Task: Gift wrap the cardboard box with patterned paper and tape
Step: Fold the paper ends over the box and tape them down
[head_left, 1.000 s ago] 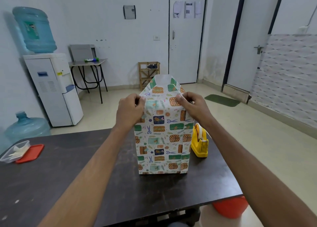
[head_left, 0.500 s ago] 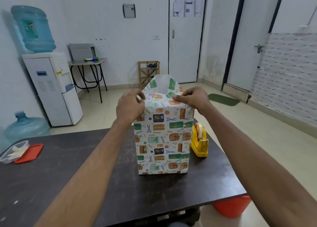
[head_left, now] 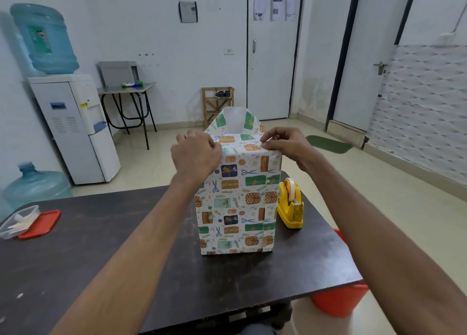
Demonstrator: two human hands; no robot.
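Firmly, the left hand and right hand pinch patterned paper at the top corners of the upright cardboard box, mid-surface; a yellow tape dispenser sits at its 3 o'clock.

Arms outstretched, left hand and right hand pinch the paper.

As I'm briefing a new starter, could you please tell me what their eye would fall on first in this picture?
The tall wrapped box stands upright on the dark table, and the left hand and right hand grip its patterned paper at the top corners. A yellow tape dispenser sits close beside the box, on its right.
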